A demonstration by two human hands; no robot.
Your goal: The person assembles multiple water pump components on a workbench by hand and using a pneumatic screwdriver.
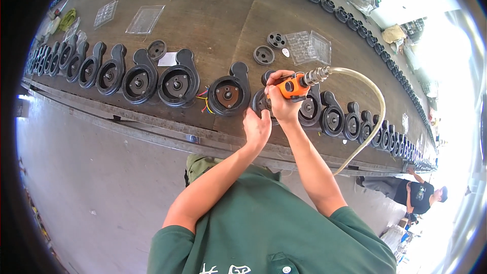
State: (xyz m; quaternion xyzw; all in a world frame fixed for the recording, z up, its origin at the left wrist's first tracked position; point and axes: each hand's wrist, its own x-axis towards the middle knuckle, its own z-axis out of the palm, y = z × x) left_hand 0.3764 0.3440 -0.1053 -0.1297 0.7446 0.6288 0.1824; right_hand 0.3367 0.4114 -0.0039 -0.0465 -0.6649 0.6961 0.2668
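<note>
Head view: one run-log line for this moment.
right hand: holding orange tool | pale hose: attached to tool | left hand: at round black housing

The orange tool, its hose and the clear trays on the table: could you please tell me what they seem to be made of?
Orange tool: probably moulded plastic, given its smooth, bright casing.
Hose: likely flexible plastic or rubber, translucent and smoothly curved.
Clear trays: apparently thin, glossy plastic; the table shows through.
</note>
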